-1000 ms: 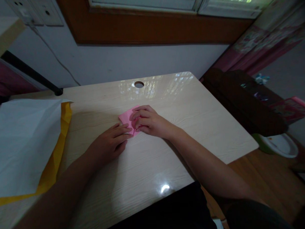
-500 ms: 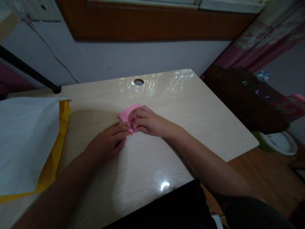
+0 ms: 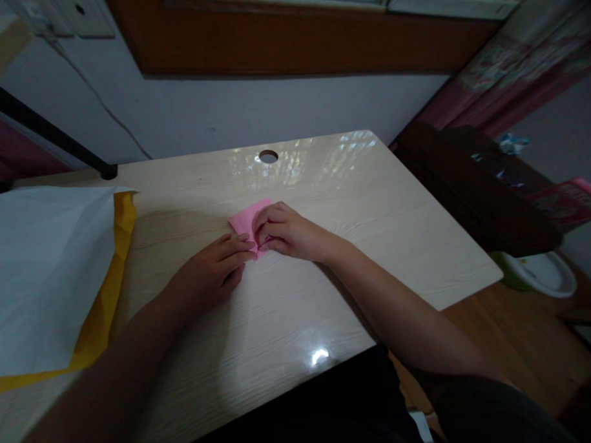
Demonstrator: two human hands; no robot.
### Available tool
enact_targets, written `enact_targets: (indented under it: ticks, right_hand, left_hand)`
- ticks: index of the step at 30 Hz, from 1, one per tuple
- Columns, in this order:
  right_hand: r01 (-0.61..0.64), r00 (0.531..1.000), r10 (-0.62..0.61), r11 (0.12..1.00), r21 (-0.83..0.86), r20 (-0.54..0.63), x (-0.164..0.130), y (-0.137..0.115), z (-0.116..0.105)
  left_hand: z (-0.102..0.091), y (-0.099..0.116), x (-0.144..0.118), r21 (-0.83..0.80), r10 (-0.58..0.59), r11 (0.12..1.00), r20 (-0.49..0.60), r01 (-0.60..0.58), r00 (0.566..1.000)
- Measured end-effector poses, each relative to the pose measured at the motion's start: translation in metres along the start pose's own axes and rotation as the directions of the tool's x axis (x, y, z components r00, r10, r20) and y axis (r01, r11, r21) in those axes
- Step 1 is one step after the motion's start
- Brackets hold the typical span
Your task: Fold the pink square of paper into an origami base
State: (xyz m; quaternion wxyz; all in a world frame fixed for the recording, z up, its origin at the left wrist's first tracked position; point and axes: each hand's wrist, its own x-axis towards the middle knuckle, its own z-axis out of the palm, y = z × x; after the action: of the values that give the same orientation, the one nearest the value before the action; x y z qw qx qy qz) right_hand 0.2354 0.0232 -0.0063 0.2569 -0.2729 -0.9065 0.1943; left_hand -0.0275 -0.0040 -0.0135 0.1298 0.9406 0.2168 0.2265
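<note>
A small folded pink paper lies flat on the pale wooden desk, near its middle. My left hand rests palm down on the desk, its fingertips pressing the paper's near left edge. My right hand covers the paper's right part, fingers curled and pinching a fold at its near corner. Most of the paper is hidden under the two hands.
A large white sheet lies over a yellow sheet at the desk's left. A cable hole sits near the back edge. A dark chair, a pink basket and a white-green bowl stand right of the desk.
The hands stay on the pink paper; my right fingers have tightened a little on its near corner. The view has shifted slightly.
</note>
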Motion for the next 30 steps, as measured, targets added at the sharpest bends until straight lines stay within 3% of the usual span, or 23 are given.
enact_targets:
  ticks: [10, 30]
  right_hand:
    - [0.006, 0.999, -0.005, 0.999, 0.034, -0.044, 0.002, 0.003, 0.004]
    - [-0.132, 0.991, 0.13, 0.989, -0.064, -0.032, 0.003, 0.001, 0.012]
  left_hand:
    - [0.002, -0.001, -0.002, 0.013, 0.01, 1.0, -0.009, -0.009, 1.0]
    - [0.001, 0.003, 0.0, 0.008, -0.014, 1.0, 0.01, 0.014, 1.0]
